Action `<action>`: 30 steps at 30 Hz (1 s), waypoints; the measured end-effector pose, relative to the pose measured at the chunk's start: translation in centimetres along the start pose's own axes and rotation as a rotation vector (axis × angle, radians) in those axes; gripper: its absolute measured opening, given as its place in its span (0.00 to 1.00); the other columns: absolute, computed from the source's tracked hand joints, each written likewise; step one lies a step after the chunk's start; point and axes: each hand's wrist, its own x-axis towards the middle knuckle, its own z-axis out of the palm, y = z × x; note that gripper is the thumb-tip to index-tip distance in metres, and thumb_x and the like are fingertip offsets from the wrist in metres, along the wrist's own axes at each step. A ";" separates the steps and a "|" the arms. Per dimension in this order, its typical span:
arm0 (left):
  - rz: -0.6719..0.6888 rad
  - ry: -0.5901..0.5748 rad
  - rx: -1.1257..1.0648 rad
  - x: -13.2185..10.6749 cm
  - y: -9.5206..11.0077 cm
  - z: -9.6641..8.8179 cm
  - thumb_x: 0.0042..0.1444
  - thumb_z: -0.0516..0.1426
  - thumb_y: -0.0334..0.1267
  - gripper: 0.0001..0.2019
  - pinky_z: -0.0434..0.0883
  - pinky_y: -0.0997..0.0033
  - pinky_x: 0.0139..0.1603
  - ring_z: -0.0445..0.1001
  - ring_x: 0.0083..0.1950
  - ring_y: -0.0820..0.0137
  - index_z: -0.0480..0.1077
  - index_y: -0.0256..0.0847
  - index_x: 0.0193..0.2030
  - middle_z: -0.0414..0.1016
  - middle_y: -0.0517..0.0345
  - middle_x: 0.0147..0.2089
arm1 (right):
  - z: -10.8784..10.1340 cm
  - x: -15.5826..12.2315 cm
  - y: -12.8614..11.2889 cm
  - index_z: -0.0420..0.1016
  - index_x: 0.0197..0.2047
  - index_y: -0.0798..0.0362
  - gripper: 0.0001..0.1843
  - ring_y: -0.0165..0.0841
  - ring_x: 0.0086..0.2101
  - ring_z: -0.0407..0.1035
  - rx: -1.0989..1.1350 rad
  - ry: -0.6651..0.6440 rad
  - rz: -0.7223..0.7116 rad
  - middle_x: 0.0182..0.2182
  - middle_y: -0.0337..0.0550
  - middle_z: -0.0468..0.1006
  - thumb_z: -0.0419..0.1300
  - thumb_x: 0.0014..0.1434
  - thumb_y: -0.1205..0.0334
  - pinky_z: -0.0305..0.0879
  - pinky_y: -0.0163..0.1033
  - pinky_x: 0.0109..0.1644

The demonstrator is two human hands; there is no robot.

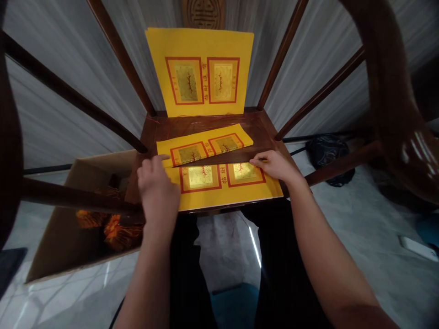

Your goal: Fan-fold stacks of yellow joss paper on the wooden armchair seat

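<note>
Nearest to me on the wooden chair seat lies a folded sheet of yellow joss paper [222, 185] with red frames and gold foil panels. My right hand [276, 165] pinches its upper edge near the right end. At its left end is my left hand [157, 185], slightly blurred, fingers apart and the index finger stretched toward the papers; I cannot tell whether it touches them. Just behind lies a stack of folded yellow joss paper [206, 142], set at a slant. Flat unfolded yellow joss paper sheets [206, 43] lean upright against the chair back.
The dark wooden chair seat [206, 121] carries the papers, between slanting side rails [318, 93]. On the floor at left stands a cardboard box [51, 246] holding orange and red folded paper bundles [120, 230]. A dark bag [329, 157] lies at right. My knees are against the seat front.
</note>
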 end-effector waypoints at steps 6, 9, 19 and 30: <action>0.488 -0.290 -0.019 -0.6 7.2 5.2 0.73 0.51 0.36 0.17 0.68 0.46 0.59 0.70 0.59 0.48 0.77 0.45 0.61 0.75 0.44 0.56 | -0.1 0.0 0.1 0.84 0.35 0.49 0.21 0.40 0.38 0.75 0.063 -0.016 -0.022 0.34 0.41 0.84 0.59 0.67 0.43 0.63 0.41 0.40; 0.357 -0.332 -0.105 -0.2 7.3 6.7 0.73 0.54 0.41 0.14 0.67 0.50 0.58 0.73 0.55 0.52 0.82 0.47 0.51 0.78 0.49 0.49 | -0.1 0.0 0.1 0.82 0.33 0.50 0.22 0.39 0.36 0.74 0.087 -0.019 -0.003 0.33 0.40 0.83 0.58 0.67 0.43 0.62 0.41 0.41; 0.127 -0.336 -0.351 0.9 6.3 6.8 0.62 0.65 0.38 0.05 0.67 0.58 0.50 0.74 0.41 0.62 0.84 0.48 0.36 0.78 0.57 0.37 | -0.8 -0.9 -1.0 0.86 0.31 0.46 0.18 0.54 0.52 0.72 -0.188 0.238 0.176 0.39 0.46 0.85 0.67 0.64 0.43 0.50 0.66 0.63; 0.173 -0.299 -0.247 0.4 6.0 7.6 0.66 0.58 0.33 0.06 0.65 0.56 0.56 0.76 0.51 0.58 0.77 0.43 0.42 0.80 0.53 0.43 | 7.8 -2.1 -9.6 0.57 0.78 0.57 0.31 0.40 0.75 0.51 -0.130 0.072 -0.321 0.76 0.51 0.60 0.40 0.78 0.56 0.42 0.54 0.81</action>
